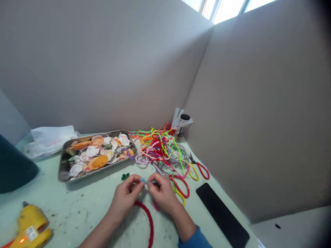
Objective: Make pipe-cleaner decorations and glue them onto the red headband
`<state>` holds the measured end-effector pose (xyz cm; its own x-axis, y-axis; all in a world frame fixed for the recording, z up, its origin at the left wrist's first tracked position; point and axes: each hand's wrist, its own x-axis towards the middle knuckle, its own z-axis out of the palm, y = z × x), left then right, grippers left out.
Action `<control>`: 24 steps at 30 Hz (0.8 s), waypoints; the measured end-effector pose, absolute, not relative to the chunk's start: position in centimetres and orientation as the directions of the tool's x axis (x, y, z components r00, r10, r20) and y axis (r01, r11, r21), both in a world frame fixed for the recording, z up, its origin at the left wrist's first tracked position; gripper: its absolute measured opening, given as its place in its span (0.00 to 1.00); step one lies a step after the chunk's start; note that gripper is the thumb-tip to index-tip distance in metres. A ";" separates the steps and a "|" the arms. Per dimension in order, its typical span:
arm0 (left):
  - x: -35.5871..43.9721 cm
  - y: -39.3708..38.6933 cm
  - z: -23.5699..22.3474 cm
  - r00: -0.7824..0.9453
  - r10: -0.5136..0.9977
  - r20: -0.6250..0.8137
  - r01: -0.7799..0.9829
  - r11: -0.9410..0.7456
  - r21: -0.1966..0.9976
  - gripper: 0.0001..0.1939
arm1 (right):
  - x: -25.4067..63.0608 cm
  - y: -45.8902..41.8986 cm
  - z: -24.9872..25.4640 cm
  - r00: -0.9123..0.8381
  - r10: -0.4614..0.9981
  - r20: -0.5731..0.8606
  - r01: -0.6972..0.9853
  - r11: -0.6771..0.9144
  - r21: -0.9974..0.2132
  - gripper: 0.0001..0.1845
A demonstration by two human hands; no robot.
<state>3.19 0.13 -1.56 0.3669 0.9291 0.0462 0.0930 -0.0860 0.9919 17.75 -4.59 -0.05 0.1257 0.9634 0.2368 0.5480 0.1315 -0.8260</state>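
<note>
Between the fingertips of both hands is a short light-blue pipe cleaner (144, 181). My left hand (127, 193) pinches its left end, and my right hand (162, 192) pinches it on the right. Below them, a thick red pipe cleaner (149, 218) curves over the table, partly hidden by my left hand. A small dark-green looped piece (125, 176) lies just beyond my left hand. Red-handled scissors (184, 186) rest right beside my right hand, with a yellow handle (180, 197) partly under them. Something pink (156, 205) shows beneath my right wrist.
A metal tray (97, 172) of seashells stands at the back left. Tangled colourful pipe cleaners (159, 148) and a jar (183, 125) are at the back. A yellow glue gun (32, 225) with a lit light sits front left, a black strip (222, 215) at right.
</note>
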 end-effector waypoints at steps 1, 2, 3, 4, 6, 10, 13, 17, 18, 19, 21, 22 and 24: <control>3.3 0.0 -1.5 0.368 0.930 0.019 0.065 -0.046 0.997 0.11 | 17.8 -4.6 -0.1 0.116 0.963 0.241 0.551 0.139 -0.823 0.04; 3.4 -0.1 -1.4 0.369 0.929 -0.009 0.043 -0.007 0.999 0.12 | 17.8 -4.7 -0.1 0.106 0.962 0.254 0.556 0.154 -0.817 0.04; 3.4 -0.2 -1.3 0.372 0.927 -0.037 0.025 0.030 0.999 0.12 | 17.8 -4.7 -0.1 0.092 0.959 0.270 0.561 0.174 -0.809 0.04; 3.4 -0.2 -1.1 0.374 0.925 -0.066 0.011 0.067 0.998 0.13 | 17.8 -4.7 0.0 0.078 0.955 0.285 0.564 0.194 -0.803 0.04; 3.5 -0.3 -0.8 0.396 0.910 -0.121 -0.018 0.140 0.990 0.15 | 17.8 -4.8 0.0 0.066 0.952 0.297 0.554 0.213 -0.805 0.05; 3.6 -0.4 -0.5 0.487 0.856 -0.174 -0.110 0.257 0.960 0.16 | 17.8 -4.7 -0.2 0.068 0.967 0.244 0.467 0.186 -0.865 0.07; 3.8 -0.4 -1.0 0.419 0.895 -0.153 -0.110 0.217 0.970 0.16 | 18.2 -4.6 -0.1 0.107 0.964 0.242 0.517 0.153 -0.842 0.09; 3.7 -0.1 -2.2 0.273 0.961 -0.050 0.016 0.047 0.999 0.18 | 19.9 -3.2 1.3 0.188 0.910 0.369 0.809 0.070 -0.583 0.10; 3.7 -0.1 -2.4 0.259 0.965 -0.040 0.051 0.028 0.998 0.18 | 20.5 -2.4 1.9 0.177 0.903 0.391 0.868 0.044 -0.495 0.14; 3.6 0.0 -2.5 0.247 0.968 -0.033 0.083 0.012 0.997 0.18 | 21.0 -1.3 2.4 0.168 0.899 0.404 0.905 0.021 -0.424 0.17; 3.5 0.0 -2.7 0.243 0.970 -0.010 0.128 -0.022 0.991 0.18 | 21.8 1.3 3.3 0.182 0.888 0.421 0.940 -0.031 -0.341 0.21; 3.4 -0.1 -2.7 0.246 0.969 0.009 0.141 -0.045 0.989 0.17 | 22.1 2.8 3.6 0.222 0.873 0.435 0.943 -0.078 -0.324 0.22; 3.4 -0.2 -2.7 0.258 0.965 0.042 0.152 -0.083 0.985 0.15 | 22.3 5.5 3.8 0.292 0.847 0.444 0.938 -0.162 -0.307 0.28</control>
<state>3.41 -0.17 -2.74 0.2583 0.9652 0.0417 0.1523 -0.0833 0.9848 22.34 5.49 3.78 0.2918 0.8470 0.4444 0.9378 -0.1618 -0.3073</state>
